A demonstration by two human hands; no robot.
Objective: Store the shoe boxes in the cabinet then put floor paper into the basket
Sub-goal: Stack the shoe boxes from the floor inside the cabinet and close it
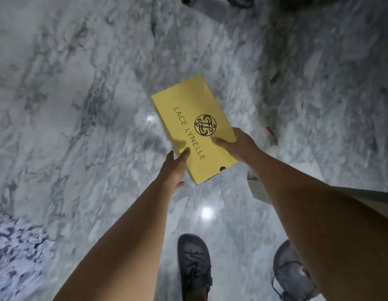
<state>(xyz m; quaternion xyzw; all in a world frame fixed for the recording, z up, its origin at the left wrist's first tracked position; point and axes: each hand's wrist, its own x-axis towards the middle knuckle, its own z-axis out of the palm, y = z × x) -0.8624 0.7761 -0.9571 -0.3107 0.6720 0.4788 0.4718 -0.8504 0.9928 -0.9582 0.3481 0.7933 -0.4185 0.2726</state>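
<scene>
Shoe box, yellow, lid on, "LACE LYNELLE" and round emblem facing up; held above marble floor, tilted, long axis running away from body.

Right fingers: thumb pressed flat on lid near emblem, remaining fingers curled out of sight under right long edge. Right hand therefore closed on box in a pinch, carrying most of the load by the look of it.

Left fingers: extended, nearly straight, tips touching left long edge; not wrapped. Left hand open, steadying rather than gripping.

Step judged: carry of one box toward cabinet; cabinet not in view.

To do well: curl left fingers under left edge before walking, keep lid level so it stays seated, keep thumb on lid.

Further out: dark shoes on floor below; pale box corner by right forearm; crumpled pale material, likely floor paper, lower left.
</scene>
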